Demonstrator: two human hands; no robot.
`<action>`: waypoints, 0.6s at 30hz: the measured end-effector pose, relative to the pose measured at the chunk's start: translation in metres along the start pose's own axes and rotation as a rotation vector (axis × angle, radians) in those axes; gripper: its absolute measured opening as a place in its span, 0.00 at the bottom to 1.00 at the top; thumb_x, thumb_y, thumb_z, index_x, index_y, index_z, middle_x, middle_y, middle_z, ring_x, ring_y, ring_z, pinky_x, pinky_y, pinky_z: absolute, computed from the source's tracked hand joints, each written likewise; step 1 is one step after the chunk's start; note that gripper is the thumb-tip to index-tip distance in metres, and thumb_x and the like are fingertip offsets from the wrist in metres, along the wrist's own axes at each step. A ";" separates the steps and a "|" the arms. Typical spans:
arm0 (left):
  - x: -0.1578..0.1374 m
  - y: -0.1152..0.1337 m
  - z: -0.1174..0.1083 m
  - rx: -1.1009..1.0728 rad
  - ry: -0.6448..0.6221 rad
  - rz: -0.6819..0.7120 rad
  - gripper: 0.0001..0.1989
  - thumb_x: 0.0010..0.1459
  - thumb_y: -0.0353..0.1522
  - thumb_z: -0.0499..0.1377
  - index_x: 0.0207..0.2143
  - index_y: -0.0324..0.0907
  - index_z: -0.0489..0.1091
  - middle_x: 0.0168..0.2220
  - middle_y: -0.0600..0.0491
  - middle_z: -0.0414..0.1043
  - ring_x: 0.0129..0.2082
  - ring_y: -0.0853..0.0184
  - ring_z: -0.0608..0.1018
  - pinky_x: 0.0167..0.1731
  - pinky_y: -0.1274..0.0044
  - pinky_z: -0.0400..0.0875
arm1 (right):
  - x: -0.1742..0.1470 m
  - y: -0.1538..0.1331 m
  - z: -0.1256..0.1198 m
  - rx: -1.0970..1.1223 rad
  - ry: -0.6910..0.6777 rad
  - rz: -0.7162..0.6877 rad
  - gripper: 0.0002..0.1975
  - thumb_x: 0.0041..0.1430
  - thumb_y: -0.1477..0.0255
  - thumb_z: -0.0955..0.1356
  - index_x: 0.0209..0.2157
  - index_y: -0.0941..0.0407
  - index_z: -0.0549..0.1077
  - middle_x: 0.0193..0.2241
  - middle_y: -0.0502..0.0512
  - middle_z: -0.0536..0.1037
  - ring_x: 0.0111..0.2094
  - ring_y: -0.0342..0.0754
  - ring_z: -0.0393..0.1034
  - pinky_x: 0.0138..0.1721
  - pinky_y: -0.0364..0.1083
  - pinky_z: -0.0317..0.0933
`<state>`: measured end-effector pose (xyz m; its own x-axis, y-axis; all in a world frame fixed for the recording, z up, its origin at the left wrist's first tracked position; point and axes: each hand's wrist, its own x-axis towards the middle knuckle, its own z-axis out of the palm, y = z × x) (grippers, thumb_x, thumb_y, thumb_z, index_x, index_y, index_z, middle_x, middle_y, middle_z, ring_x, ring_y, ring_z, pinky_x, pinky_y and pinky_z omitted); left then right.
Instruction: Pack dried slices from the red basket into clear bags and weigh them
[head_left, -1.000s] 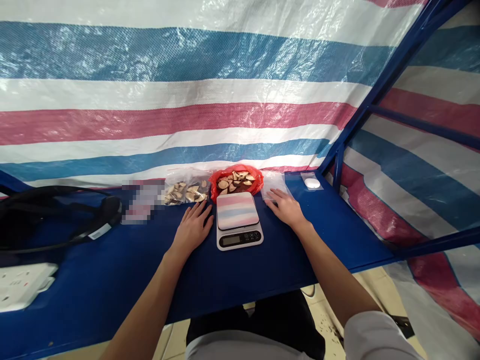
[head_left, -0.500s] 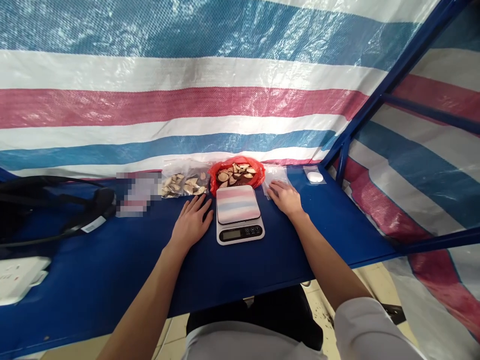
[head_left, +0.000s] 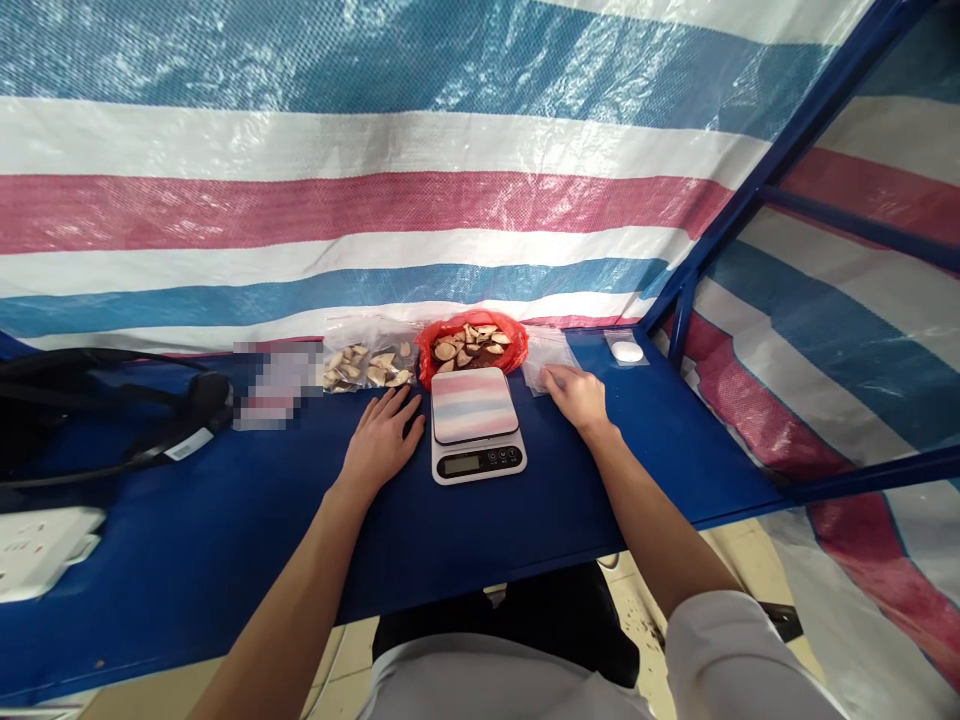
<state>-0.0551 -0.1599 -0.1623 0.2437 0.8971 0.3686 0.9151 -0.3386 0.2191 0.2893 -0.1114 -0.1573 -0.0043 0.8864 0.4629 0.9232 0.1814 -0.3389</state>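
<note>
My left hand (head_left: pixel 385 437) lies flat on the blue table with its fingers spread, left of a white kitchen scale (head_left: pixel 474 410) with a striped top plate and a dark display. Just beyond its fingertips are clear zip bags (head_left: pixel 367 368) holding pale dried slices. My right hand (head_left: pixel 576 395) has its fingers curled and pinched on the near edge of clear plastic bags (head_left: pixel 545 350). Behind the scale sits a red plastic bag (head_left: pixel 517 352), open at the top, full of brown and cream dried slices. The scale's plate bears nothing.
A small clear bag with a white object (head_left: pixel 627 351) lies at the back right. On the left are a black headset-like strap (head_left: pixel 202 410) and a white power strip (head_left: pixel 45 550). Striped sheeting (head_left: pixel 360 210) and blue frame bars (head_left: pixel 682 290) enclose the table (head_left: pixel 465 540).
My right hand's fingers have gone from stretched out over the clear bags to curled and pinched at their edge. My left hand stays in place.
</note>
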 end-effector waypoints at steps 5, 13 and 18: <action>0.002 0.001 -0.005 -0.070 0.058 -0.029 0.21 0.68 0.39 0.51 0.55 0.42 0.77 0.59 0.42 0.75 0.62 0.50 0.75 0.65 0.55 0.64 | -0.003 0.001 -0.023 0.134 0.043 0.080 0.18 0.68 0.57 0.65 0.42 0.49 0.84 0.45 0.54 0.85 0.44 0.56 0.81 0.45 0.49 0.73; 0.023 0.028 -0.030 -0.521 0.115 -0.190 0.24 0.67 0.46 0.54 0.52 0.42 0.78 0.53 0.44 0.80 0.53 0.53 0.80 0.52 0.67 0.76 | 0.003 -0.020 -0.053 0.710 -0.012 0.036 0.20 0.62 0.52 0.70 0.38 0.53 0.85 0.37 0.54 0.86 0.40 0.57 0.82 0.45 0.52 0.75; 0.050 0.054 -0.035 -0.865 0.060 -0.258 0.28 0.62 0.53 0.58 0.48 0.39 0.80 0.51 0.46 0.81 0.52 0.52 0.80 0.53 0.64 0.77 | 0.004 -0.053 -0.056 1.061 -0.181 0.012 0.17 0.59 0.54 0.73 0.38 0.52 0.85 0.38 0.53 0.86 0.42 0.56 0.82 0.45 0.53 0.77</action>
<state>-0.0042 -0.1430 -0.1005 0.0249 0.9666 0.2552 0.3716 -0.2460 0.8952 0.2619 -0.1409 -0.0916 -0.1351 0.9245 0.3564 0.1191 0.3723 -0.9205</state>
